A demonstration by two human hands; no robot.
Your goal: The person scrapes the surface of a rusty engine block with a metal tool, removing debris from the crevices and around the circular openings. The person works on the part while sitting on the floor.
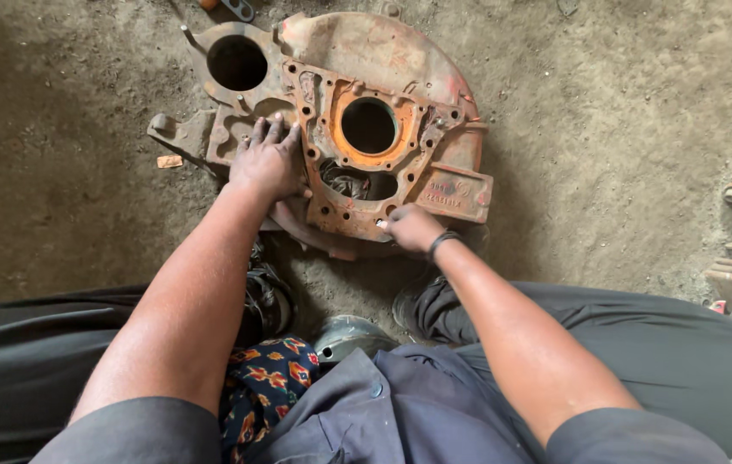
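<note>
Crouching over rusty orange engine housing (pixel 383 129) flat on dirt floor (pixel 624 129) | left hand (pixel 267 163) open, palm pressed on plate, prob. steadying | right hand (pixel 411 228) curled, pinching near rim, fingers partly hidden

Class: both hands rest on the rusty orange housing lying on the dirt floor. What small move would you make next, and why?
Probably curl the right hand under the near rim of the housing for a grip: it only touches the edge, while the left hand lies flat on top.
</note>
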